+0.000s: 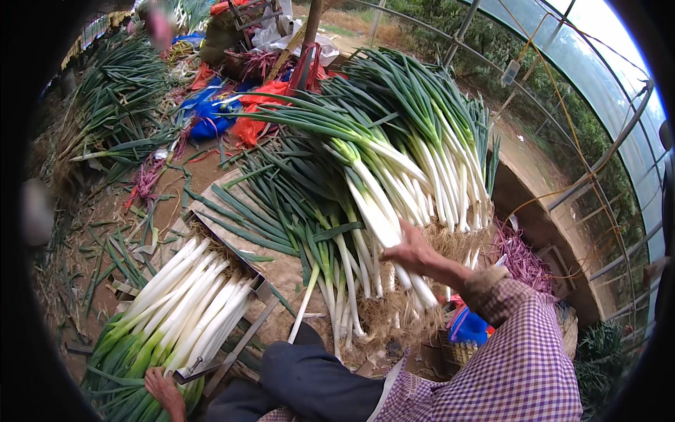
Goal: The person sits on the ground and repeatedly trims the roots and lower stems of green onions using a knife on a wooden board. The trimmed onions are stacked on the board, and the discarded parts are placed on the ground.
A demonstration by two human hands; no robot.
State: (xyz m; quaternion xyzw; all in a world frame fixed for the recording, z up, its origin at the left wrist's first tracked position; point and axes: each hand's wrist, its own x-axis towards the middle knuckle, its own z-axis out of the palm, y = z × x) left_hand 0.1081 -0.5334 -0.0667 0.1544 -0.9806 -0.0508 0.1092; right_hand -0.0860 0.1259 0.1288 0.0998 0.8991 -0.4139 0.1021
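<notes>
My right hand (414, 250) is closed around a few thick Welsh onion stalks (382, 224), their white shafts slanting down to roots and their green leaves reaching up and left. Behind them lies a large heap of Welsh onions (443, 174) with hairy roots. At lower left, a metal frame (232, 242) holds a row of white onion shafts (184, 295), roots toward its far side. My left hand (163, 387) lies against the green part of that bundle, beside a bolt (197, 363) on the frame; its grip is partly hidden.
More onions (116, 95) are piled at the far left. Blue plastic (208, 113) and red plastic (258, 118) lie near a post (311, 31). Leaf scraps (105, 248) litter the ground. Purple twine (527, 258) and a basket (461, 351) sit to the right, by a low wall (548, 227).
</notes>
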